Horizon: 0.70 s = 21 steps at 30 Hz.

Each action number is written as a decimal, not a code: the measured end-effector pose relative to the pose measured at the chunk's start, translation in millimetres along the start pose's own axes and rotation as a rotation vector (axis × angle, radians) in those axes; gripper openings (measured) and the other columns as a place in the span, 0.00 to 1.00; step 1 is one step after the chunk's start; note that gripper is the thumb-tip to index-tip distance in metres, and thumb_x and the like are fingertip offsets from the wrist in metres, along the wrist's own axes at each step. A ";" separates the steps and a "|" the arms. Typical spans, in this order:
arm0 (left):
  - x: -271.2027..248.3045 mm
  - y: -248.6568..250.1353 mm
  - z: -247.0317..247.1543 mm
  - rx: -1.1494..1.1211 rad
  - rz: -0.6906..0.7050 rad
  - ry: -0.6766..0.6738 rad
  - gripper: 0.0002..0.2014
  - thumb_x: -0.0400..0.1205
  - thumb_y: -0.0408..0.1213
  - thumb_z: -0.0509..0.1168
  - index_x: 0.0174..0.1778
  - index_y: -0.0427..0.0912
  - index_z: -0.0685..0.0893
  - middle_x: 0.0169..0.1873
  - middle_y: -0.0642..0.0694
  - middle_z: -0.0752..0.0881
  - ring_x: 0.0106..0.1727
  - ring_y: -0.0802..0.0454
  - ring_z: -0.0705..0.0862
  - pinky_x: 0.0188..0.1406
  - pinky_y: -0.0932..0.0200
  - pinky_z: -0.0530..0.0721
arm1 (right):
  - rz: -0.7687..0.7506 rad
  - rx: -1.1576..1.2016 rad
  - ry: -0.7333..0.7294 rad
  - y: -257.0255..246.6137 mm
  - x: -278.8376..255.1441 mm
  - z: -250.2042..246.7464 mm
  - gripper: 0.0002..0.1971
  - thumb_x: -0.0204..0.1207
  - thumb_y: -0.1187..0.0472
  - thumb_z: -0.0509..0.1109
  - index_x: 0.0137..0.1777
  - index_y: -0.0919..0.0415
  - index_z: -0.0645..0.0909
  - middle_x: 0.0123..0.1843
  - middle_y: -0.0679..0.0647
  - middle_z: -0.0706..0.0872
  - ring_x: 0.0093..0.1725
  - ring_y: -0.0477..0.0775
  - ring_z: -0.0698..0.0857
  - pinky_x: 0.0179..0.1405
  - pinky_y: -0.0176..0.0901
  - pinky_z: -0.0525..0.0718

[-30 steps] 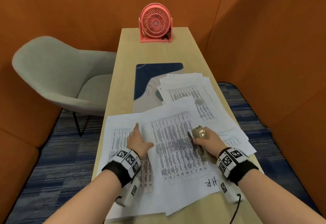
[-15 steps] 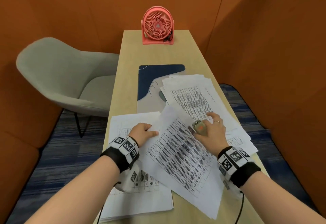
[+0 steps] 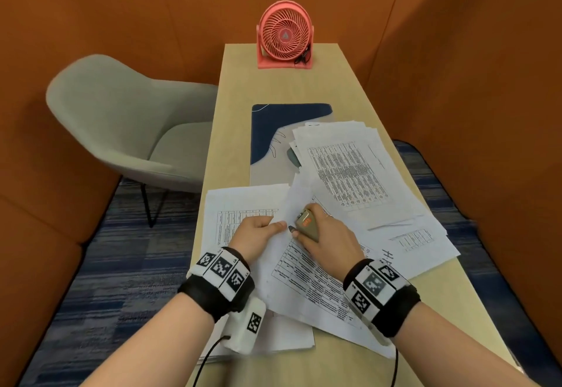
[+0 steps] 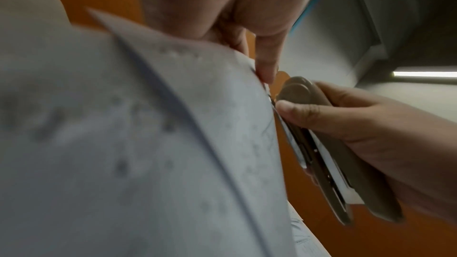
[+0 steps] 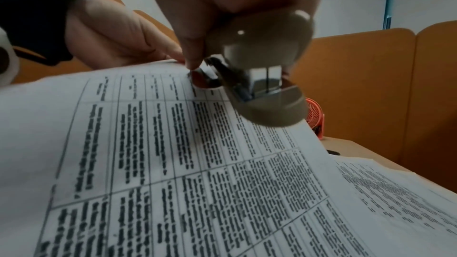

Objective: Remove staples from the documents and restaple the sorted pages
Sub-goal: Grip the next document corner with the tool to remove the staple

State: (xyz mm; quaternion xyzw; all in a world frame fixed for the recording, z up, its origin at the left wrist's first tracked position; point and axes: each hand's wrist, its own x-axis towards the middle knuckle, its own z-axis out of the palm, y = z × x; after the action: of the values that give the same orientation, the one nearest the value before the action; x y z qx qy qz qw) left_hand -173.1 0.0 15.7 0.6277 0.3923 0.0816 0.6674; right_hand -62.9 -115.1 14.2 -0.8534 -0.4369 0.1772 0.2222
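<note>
Fingers (image 4: 265, 62) of the left hand (image 3: 254, 236) pinch the corner of the printed pages (image 3: 307, 283) on the desk (image 3: 273, 82), while right hand (image 3: 330, 239) fingers wrap around the stapler (image 3: 307, 223) touching that corner.

Long light-wood table (image 3: 349, 88), pink fan (image 3: 285, 35) at far end, blue-grey mat (image 3: 273, 131), scattered printed sheets (image 3: 349, 170).

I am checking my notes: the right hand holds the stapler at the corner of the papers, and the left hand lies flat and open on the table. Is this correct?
Not quite. The left hand is not flat on the table; it pinches the papers near the corner, as the left wrist view shows. The rest holds: the right hand holds the stapler at that corner.
</note>
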 end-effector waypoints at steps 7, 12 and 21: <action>-8.7 5.3 -6.6 -0.148 -0.027 0.000 0.11 0.79 0.32 0.66 0.50 0.26 0.85 0.49 0.27 0.87 0.52 0.32 0.86 0.59 0.42 0.82 | -0.021 0.057 0.074 -9.4 -0.6 -0.3 0.23 0.76 0.39 0.66 0.63 0.49 0.67 0.49 0.51 0.86 0.46 0.57 0.85 0.43 0.47 0.81; -10.9 3.7 -8.4 -0.164 -0.049 -0.026 0.09 0.79 0.30 0.66 0.47 0.26 0.85 0.49 0.23 0.85 0.49 0.30 0.85 0.57 0.38 0.83 | -0.072 -0.001 0.041 -14.3 -2.0 -5.0 0.22 0.75 0.37 0.65 0.62 0.48 0.68 0.49 0.49 0.84 0.48 0.56 0.84 0.42 0.45 0.79; -12.6 -0.5 -12.1 -0.171 -0.062 -0.053 0.10 0.78 0.29 0.66 0.47 0.22 0.84 0.50 0.20 0.83 0.48 0.33 0.83 0.58 0.36 0.79 | -0.125 -0.121 0.066 -21.1 -4.8 -9.1 0.23 0.73 0.35 0.65 0.61 0.48 0.71 0.50 0.48 0.84 0.48 0.54 0.83 0.40 0.43 0.74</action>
State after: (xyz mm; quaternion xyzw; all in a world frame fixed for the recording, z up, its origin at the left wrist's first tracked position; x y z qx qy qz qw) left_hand -189.4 1.7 21.7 0.5579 0.3854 0.0777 0.7309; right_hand -75.1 -110.1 33.7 -0.8416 -0.4918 0.1079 0.1954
